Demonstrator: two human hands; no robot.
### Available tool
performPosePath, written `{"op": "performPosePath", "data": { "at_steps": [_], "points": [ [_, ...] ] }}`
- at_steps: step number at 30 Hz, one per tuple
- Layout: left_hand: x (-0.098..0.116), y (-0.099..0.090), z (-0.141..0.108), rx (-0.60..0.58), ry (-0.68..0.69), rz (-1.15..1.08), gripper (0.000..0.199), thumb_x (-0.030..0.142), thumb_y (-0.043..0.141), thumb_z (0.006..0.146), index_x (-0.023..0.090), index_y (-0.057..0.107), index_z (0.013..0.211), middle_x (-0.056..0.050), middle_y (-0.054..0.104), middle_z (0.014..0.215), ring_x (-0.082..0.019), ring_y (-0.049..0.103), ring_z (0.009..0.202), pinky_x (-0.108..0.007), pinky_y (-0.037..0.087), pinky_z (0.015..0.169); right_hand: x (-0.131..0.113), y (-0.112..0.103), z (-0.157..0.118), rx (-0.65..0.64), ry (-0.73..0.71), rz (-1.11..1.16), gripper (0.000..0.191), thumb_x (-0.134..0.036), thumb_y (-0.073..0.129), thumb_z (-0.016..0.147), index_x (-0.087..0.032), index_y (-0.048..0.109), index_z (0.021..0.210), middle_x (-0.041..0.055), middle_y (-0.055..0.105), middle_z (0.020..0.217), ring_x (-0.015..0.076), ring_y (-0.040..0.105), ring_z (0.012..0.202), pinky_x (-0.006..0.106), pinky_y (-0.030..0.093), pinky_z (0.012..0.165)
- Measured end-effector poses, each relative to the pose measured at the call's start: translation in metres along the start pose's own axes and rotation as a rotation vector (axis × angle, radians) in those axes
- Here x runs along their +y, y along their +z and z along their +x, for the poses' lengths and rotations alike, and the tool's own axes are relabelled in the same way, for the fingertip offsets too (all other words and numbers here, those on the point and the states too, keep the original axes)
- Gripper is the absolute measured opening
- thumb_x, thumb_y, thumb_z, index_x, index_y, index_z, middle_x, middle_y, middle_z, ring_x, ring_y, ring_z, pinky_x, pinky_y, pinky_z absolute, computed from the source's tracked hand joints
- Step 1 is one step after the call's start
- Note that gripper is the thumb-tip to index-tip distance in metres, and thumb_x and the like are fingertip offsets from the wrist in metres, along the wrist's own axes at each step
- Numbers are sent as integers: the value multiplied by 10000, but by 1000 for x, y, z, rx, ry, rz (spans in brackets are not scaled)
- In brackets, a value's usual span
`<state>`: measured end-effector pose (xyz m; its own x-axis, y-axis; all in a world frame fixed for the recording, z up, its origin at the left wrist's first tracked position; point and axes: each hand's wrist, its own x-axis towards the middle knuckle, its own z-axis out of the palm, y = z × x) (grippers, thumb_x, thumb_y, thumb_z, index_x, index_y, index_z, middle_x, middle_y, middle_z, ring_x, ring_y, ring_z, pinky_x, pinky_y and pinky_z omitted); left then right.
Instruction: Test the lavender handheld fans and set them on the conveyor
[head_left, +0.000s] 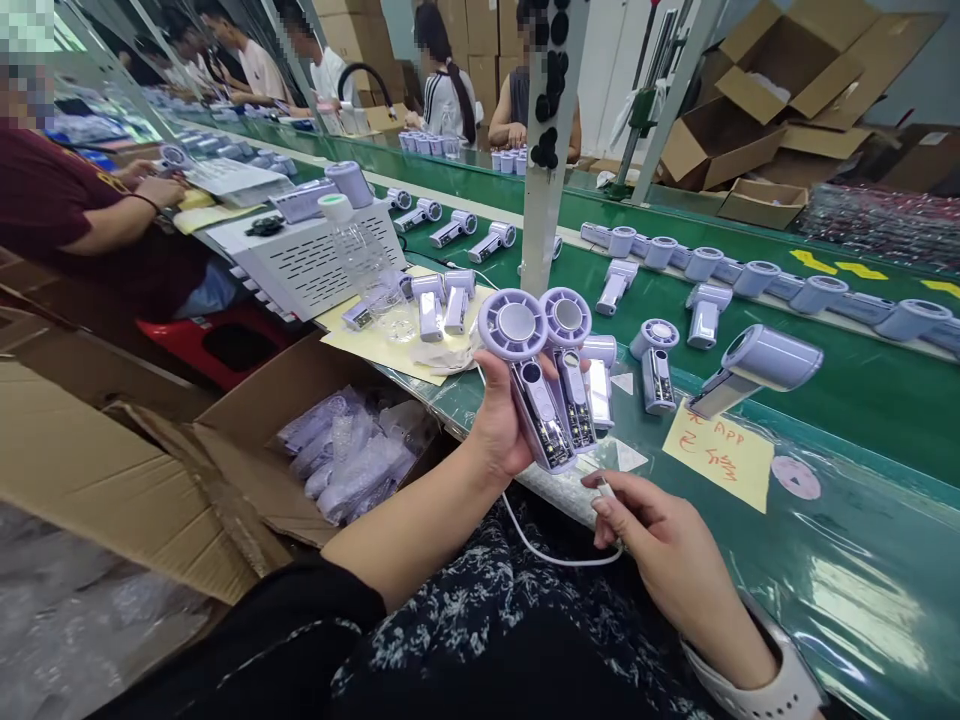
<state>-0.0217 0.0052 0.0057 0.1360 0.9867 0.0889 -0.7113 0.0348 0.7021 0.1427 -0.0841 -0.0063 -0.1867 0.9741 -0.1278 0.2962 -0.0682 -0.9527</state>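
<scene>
Two lavender handheld fans are gripped side by side in my left hand (pixel 504 425). The nearer fan (pixel 546 425) and the second fan (pixel 576 400) have round vented heads, and their handles show bare circuit boards. Below them, my right hand (pixel 645 520) pinches the end of a white cable (pixel 559 560), its plug close to the handle bottoms but apart from them. The cable loops down across my lap. Just past my hands, more fans stand on the green bench, among them one with an exposed board (pixel 658 375) and one with its handle toward me (pixel 600 385).
A larger fan (pixel 765 365) rests by a yellow handwritten note (pixel 716 455) at right. A metal post (pixel 541 200) rises behind the fans. At left stand a white perforated box (pixel 300 255) and an open carton (pixel 262 420) of bagged parts. Co-workers sit along the line.
</scene>
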Motion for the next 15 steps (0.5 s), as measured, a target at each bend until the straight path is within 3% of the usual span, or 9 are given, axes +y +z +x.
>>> {"op": "performPosePath", "data": {
  "at_steps": [3,5,8,11,13,15],
  "points": [
    [0,2,-1,-23,-29,-8,748,948,594,673,203,559,724,-114,739,1115,-382,614,1290,-496,586,963,-11,11,6,-60,-99,40,317,-413,607,931,-197,680,710,9,650,566,157,617,553,267,452,587],
    [-1,2,-3,-62,-68,-28,755,954,605,653,202,555,702,-110,745,1080,-375,633,1256,-486,589,949,-12,20,9,-86,-152,114,392,-395,613,945,-195,604,608,2,616,531,133,589,528,246,439,571],
    [-4,0,-5,-94,-83,-39,777,972,622,598,203,543,666,-112,756,1042,-375,659,1203,-478,591,926,-8,35,8,-68,-115,272,423,-487,608,976,-189,612,676,-43,505,458,107,502,418,222,377,471],
    [-9,-2,-6,-42,-46,-18,783,977,634,569,204,559,668,-109,764,1021,-370,679,1152,-471,596,896,-3,44,5,-11,-25,396,459,-595,554,995,-191,611,785,-90,399,435,102,420,346,220,313,403],
    [-11,-2,-6,-28,-30,-30,777,966,657,561,201,578,674,-108,766,1017,-366,690,1125,-466,601,876,-2,42,5,9,-76,322,450,-560,526,1022,-198,594,765,-44,495,522,128,529,466,235,401,485],
    [-10,0,-6,-33,-22,-76,766,956,649,591,197,582,673,-104,766,1039,-357,696,1125,-460,602,876,-3,35,5,-2,-195,147,397,-475,513,1047,-200,626,784,29,641,736,164,633,706,259,480,660]
  ]
}}
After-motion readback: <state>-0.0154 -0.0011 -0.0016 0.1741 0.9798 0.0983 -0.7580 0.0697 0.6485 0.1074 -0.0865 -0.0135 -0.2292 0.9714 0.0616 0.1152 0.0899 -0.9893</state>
